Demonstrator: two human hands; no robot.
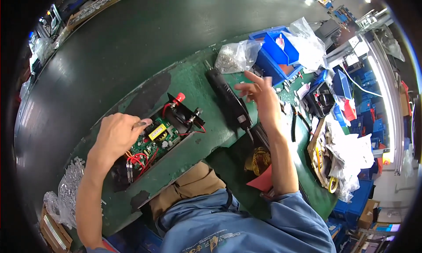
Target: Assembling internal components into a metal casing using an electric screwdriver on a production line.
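A green circuit board [165,141] sits in a black metal housing on the green bench, with a yellow-labelled transformer, red wires and a panel carrying a red terminal [179,97]. My left hand [116,134] is over the left edge of this unit, thumb and fingers pinched together near the board. What they grip, if anything, is too small to make out. On the right, my right hand [260,97] is raised with fingers apart and holds nothing. Just left of it a black electric screwdriver [229,99] lies slantwise, its tip pointing away from me.
Blue bins [274,55] and a clear bag of small parts [237,56] stand far right. Black-handled pliers [295,123] lie right of my forearm, beside a cardboard box [317,152] with plastic bags. At left is a heap of clear small pieces [70,187]. A dark green belt [145,42] runs behind.
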